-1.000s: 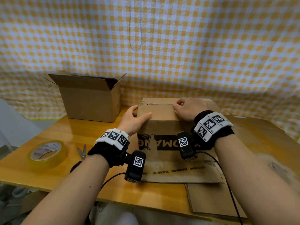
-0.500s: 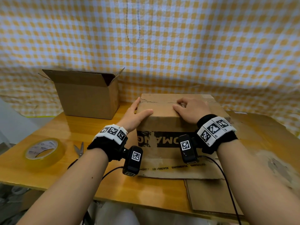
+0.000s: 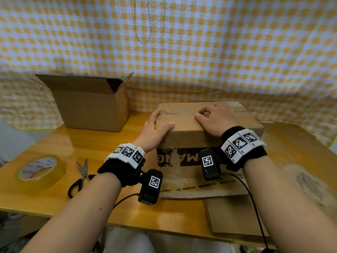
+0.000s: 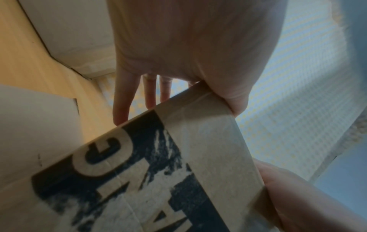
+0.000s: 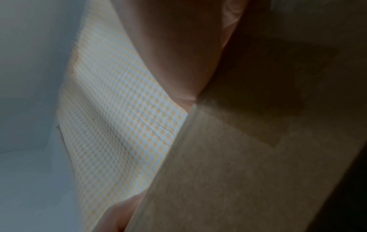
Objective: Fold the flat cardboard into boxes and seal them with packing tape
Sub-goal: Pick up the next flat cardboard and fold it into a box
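Note:
A closed brown cardboard box [image 3: 189, 136] with black print on its front stands mid-table, with a strip of tape along its top seam. My left hand [image 3: 155, 130] braces its top left corner, thumb flat on the lid. The left wrist view shows this hand's fingers [image 4: 123, 100] straight down the box's [image 4: 139, 180] left side. My right hand [image 3: 215, 119] rests on the lid, its bent fingertips pressing on the taped seam. In the right wrist view the palm [image 5: 178, 47] lies against the box [image 5: 238, 157]. A bottom flap [image 3: 200, 189] sticks out flat towards me.
An open-topped cardboard box [image 3: 91, 106] stands at the back left of the wooden table [image 3: 54, 143]. A roll of clear tape [image 3: 39, 169] and scissors [image 3: 82, 176] lie to the left. Flat cardboard [image 3: 229, 212] lies under the box at the front right. A checked cloth hangs behind.
Both hands stay on the box. My right hand has shifted slightly to the right along the top seam. The left hand keeps its place at the corner.

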